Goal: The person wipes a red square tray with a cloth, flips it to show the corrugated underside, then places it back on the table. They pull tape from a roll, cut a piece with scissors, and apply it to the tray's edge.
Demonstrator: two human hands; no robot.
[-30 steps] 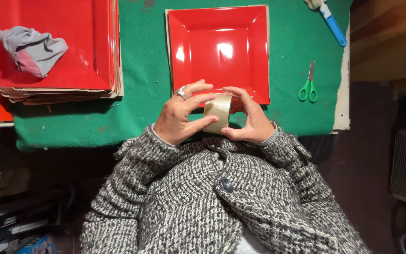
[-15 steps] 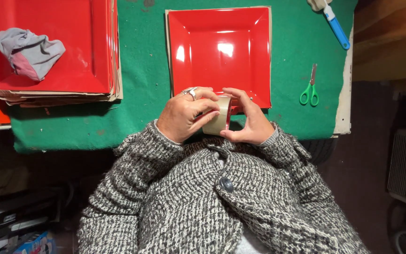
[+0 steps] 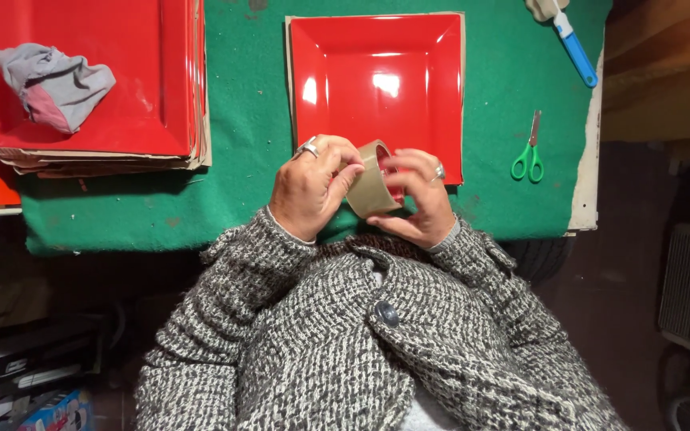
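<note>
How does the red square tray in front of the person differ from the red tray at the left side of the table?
The red square tray lies alone on a cardboard sheet and is empty; the left red tray tops a stack of cardboard sheets and carries a crumpled grey cloth. The square tray shows whole; the left tray is cut off by the picture edge. Both are glossy red and rest on the green table cover.

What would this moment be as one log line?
left hand: holds tape roll | right hand: holds tape roll | behind: red square plate
</note>
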